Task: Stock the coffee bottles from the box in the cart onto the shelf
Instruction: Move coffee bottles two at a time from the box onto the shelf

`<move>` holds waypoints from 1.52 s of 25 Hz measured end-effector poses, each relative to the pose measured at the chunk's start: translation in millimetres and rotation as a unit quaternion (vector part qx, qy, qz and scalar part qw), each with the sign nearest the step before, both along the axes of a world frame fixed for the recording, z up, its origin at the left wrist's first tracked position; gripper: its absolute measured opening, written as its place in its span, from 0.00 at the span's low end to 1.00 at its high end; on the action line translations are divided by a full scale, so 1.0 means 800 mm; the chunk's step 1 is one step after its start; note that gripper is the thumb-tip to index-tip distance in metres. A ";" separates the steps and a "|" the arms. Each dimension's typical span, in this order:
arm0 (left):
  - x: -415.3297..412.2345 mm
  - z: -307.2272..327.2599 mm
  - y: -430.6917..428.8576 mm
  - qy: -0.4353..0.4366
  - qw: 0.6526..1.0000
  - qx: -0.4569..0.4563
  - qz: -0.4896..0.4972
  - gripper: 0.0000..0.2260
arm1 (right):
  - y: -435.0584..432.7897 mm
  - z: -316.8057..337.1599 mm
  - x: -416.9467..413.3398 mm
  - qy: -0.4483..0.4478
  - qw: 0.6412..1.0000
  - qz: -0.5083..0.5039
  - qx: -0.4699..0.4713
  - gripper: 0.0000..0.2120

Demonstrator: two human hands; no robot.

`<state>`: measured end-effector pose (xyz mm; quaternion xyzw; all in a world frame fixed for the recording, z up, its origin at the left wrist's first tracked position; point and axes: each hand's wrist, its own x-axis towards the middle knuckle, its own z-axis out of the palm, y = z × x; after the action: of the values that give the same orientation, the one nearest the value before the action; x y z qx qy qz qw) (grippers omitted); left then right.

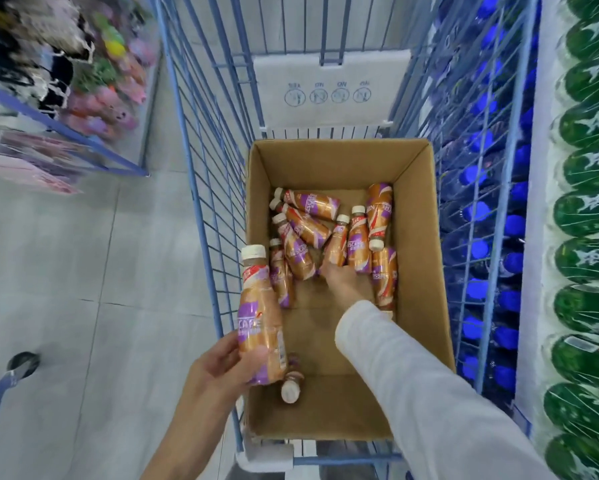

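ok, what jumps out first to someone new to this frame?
The open cardboard box in the blue wire cart, mid-frame, with loose coffee bottles lying jumbled on its floor. The left hand grips one upright coffee bottle at the box's left edge, while the right hand reaches down among the pile. Rows of green bottles line the far right.

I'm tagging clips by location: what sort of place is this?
Most likely a shop aisle, probably a supermarket. A blue wire stock cart holds a cardboard box of coffee bottles. Rows of green bottles and blue-capped bottles line the right side, and colourful goods, blurred, are displayed at left.
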<state>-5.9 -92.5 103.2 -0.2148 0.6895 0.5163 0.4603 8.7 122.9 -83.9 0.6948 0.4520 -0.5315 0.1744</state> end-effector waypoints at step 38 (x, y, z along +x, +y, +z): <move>0.285 0.316 0.034 -0.026 0.840 0.397 -0.369 0.17 | -0.246 0.559 0.493 0.498 0.695 -0.437 0.279 0.34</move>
<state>222.1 -65.7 355.7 0.2435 0.4419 0.5314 0.6804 403.0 -73.5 363.3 0.4647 0.2459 -0.6655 -0.5299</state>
